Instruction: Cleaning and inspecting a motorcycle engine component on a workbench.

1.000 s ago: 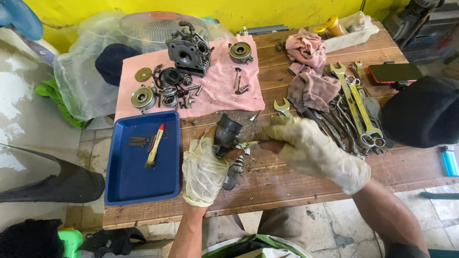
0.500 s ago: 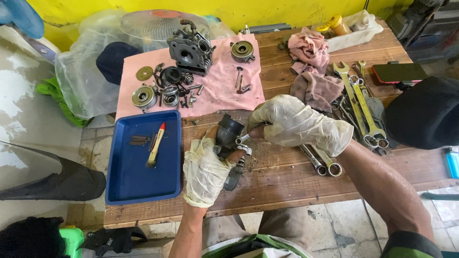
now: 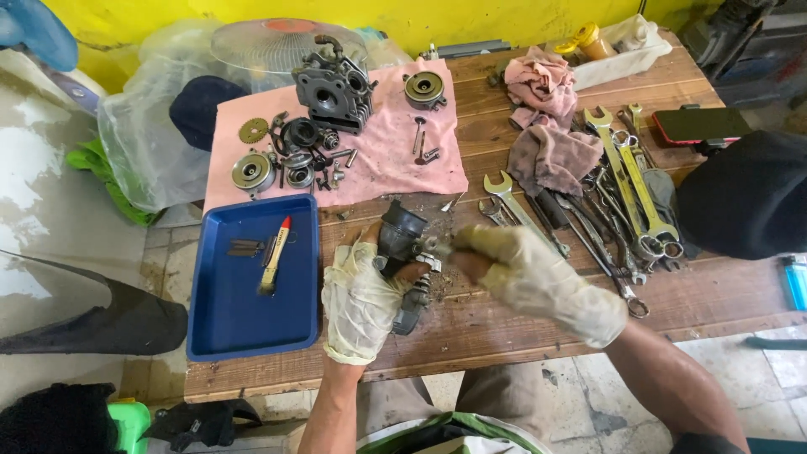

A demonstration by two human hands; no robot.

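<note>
A dark, dirty carburetor (image 3: 402, 240) sits in my gloved left hand (image 3: 360, 296) just above the wooden table (image 3: 521, 324). My gloved right hand (image 3: 525, 273) reaches in from the right, its fingertips pinched on a small metal part at the carburetor's side. Both gloves are pale and grimy. Bits of dirt lie on the wood under the carburetor.
A blue tray (image 3: 252, 324) with a red-tipped tool (image 3: 275, 256) lies to the left. Engine parts and a cylinder head (image 3: 334, 87) rest on a pink cloth (image 3: 395, 172). Several wrenches (image 3: 626, 189), rags (image 3: 551, 151), a phone (image 3: 699, 124) and a black cap (image 3: 748, 197) are to the right.
My right hand came back from the wrenches to the carburetor and now pinches a part on its side. The left hand kept holding the carburetor.
</note>
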